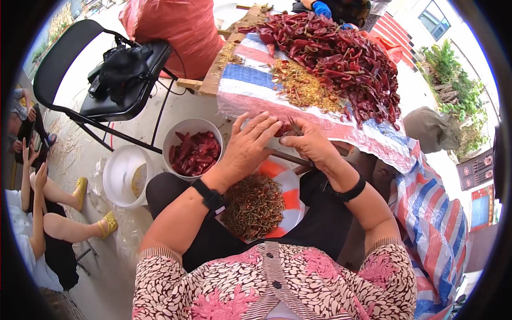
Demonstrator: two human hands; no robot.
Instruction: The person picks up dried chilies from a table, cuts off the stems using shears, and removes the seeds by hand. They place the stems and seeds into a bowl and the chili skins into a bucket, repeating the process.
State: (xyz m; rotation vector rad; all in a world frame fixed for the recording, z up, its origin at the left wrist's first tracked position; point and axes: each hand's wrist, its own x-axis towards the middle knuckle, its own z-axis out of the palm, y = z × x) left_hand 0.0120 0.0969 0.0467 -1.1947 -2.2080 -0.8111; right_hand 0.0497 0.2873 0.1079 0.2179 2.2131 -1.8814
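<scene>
Red dried pepper, a small one, sits near the centre of the pic, btwn your two hands. Your L hand has its fingertips closed on it, w/ the fingers side by side and slightly apart further back; the thumb is hidden, so can't tell how it presses. Your R hand has thumb & forefinger clamped on a thin metal tool, prob. small scissors; can't tell if the blades are open. For a clean job, pinch the pepper lightly, as the dry skin prob. cracks under a hard squeeze, & keep your L fingertips back from the tool's point. Turn the pepper rather than twisting your R wrist. Work low over the orange-and-white basin of stem bits, lower centre, so crumbs drop there, not in the white bucket of peppers, left of centre.
</scene>
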